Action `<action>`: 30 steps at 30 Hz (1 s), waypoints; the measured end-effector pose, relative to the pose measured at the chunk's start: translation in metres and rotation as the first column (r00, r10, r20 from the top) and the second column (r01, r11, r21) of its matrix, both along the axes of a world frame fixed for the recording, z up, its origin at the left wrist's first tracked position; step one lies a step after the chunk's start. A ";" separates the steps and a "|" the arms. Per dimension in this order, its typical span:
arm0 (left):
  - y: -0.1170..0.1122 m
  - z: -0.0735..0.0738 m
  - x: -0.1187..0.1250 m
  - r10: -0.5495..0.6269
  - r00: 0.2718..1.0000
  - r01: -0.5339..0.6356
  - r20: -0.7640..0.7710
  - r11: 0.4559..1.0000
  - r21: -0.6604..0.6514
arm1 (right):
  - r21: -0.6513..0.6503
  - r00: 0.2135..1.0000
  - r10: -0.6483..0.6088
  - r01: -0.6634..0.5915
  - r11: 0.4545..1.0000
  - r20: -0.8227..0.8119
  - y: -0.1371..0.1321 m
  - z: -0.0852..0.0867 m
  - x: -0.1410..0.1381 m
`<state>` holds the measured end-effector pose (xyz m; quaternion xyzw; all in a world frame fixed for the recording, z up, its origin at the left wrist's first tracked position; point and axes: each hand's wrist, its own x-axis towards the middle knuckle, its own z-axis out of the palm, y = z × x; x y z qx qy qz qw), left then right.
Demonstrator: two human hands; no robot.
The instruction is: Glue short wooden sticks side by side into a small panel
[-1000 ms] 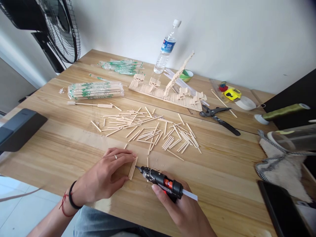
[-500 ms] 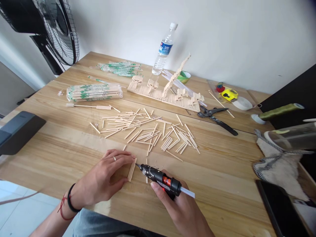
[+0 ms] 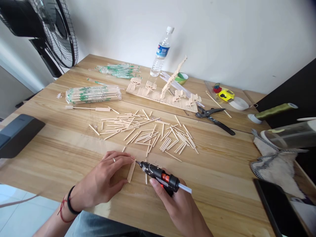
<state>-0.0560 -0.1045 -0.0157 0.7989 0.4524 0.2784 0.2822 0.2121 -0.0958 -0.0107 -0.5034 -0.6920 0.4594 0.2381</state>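
My left hand (image 3: 105, 176) steadies a small row of wooden sticks (image 3: 131, 171) on the table, fingertips at the far end and thumb at the near end. In my right hand (image 3: 181, 209) is a black hot glue gun (image 3: 159, 175), with a clear glue stick (image 3: 185, 188) poking out of its back. Its nozzle tip is at the far end of the row, close to my left fingertips; whether it touches, I cannot tell. One loose stick (image 3: 146, 179) lies partly behind the gun. Cut sticks (image 3: 148, 133) are scattered beyond both hands.
Behind the sticks stands a stick-built model (image 3: 158, 95) with a tall slanting piece. Around it are a water bottle (image 3: 160, 54), wrapped stick bundles (image 3: 93, 93), black pliers (image 3: 214, 120) and a yellow tape measure (image 3: 226, 95). A phone (image 3: 278, 207) lies right; a grey device (image 3: 22, 135) stands left.
The view has shifted slightly. Both hands, the glue gun and the row of sticks keep nearly the same positions relative to each other.
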 end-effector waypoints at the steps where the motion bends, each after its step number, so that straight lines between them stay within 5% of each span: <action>1: 0.000 0.000 0.000 -0.002 1.000 0.002 -0.002 1.000 0.000 | -0.002 1.000 -0.002 0.002 1.000 -0.003 0.000 -0.001 0.000; 13: -0.001 -0.005 -0.002 0.014 1.000 -0.012 -0.028 0.999 0.048 | 0.017 0.998 -0.067 0.066 0.998 0.022 -0.002 0.008 0.011; 16: -0.001 -0.007 -0.003 0.005 0.999 -0.003 -0.037 0.998 0.055 | 0.070 0.980 -0.169 0.163 0.984 0.100 -0.002 0.014 0.031; 22: -0.002 -0.007 0.000 -0.008 0.999 0.010 -0.035 0.999 0.052 | 0.403 0.837 -0.392 0.231 0.886 0.381 0.012 0.004 0.103; 30: -0.003 -0.009 0.002 -0.014 1.000 0.015 -0.011 0.999 0.046 | 0.435 0.805 -0.343 0.119 0.893 0.485 0.015 -0.020 0.150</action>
